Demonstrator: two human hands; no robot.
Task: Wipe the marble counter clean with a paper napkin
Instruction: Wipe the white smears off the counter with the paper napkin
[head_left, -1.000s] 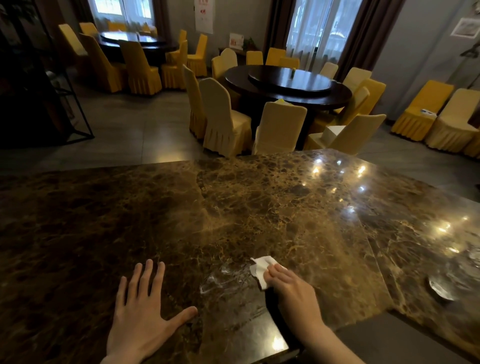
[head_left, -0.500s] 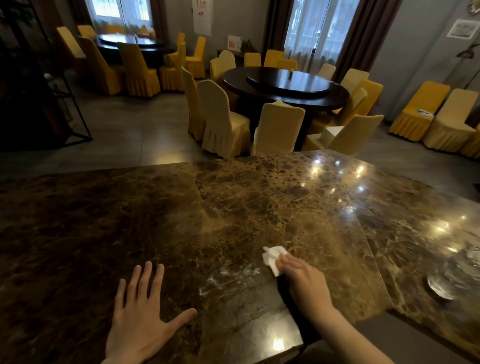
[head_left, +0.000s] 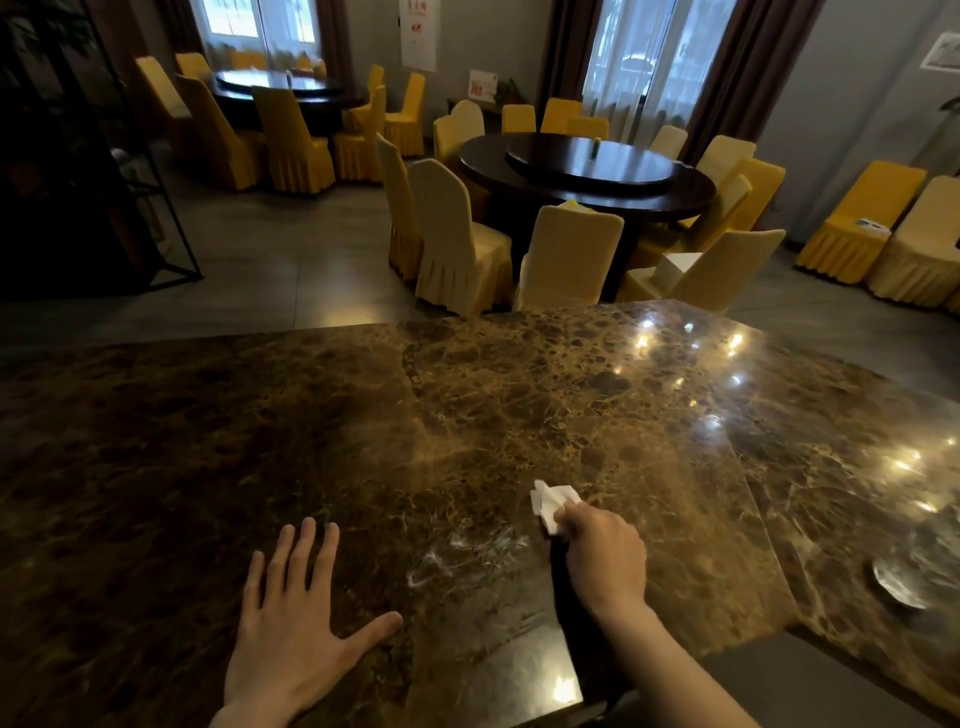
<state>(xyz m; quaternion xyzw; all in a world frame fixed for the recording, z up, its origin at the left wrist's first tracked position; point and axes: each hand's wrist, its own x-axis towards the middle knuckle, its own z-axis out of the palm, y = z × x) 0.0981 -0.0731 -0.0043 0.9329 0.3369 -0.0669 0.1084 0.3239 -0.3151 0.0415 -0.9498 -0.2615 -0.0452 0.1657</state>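
Since a sec ago the right hand (head_left: 605, 553) has pushed the paper napkin (head_left: 551, 503) further out across the marble counter (head_left: 311, 441), away from the person & a bit to the right; the left hand (head_left: 291, 639) hasn't budged.

Napkin's a small white crumpled wad, pressed onto the stone roughly mid-counter, poking out past the fingertips on the far-left side of the fist. Right hand's curled tight round it, knuckles up, forearm coming in from the bottom right corner. Just behind it, nearer the person & to the left, pale smear marks (head_left: 467, 556) sit on the polish, between the 2 hands.

Left hand lies flat on the counter, palm down, fingers spread wide, thumb out to the right, holding nothing. It's near the front edge, well apart from the napkin.

Counter is dark brown marble w/ gold veining, glossy, ceiling lights glinting on the right part. A seam runs front-to-back near the middle. Far right there's a shiny roundish patch (head_left: 898, 584), can't tell what it is.

Beyond the counter: a round dark dining table (head_left: 587, 174) ringed by yellow & cream covered chairs (head_left: 457, 239), a 2nd similar table (head_left: 280, 85) back left by a window, more chairs along the right wall, grey tile floor.
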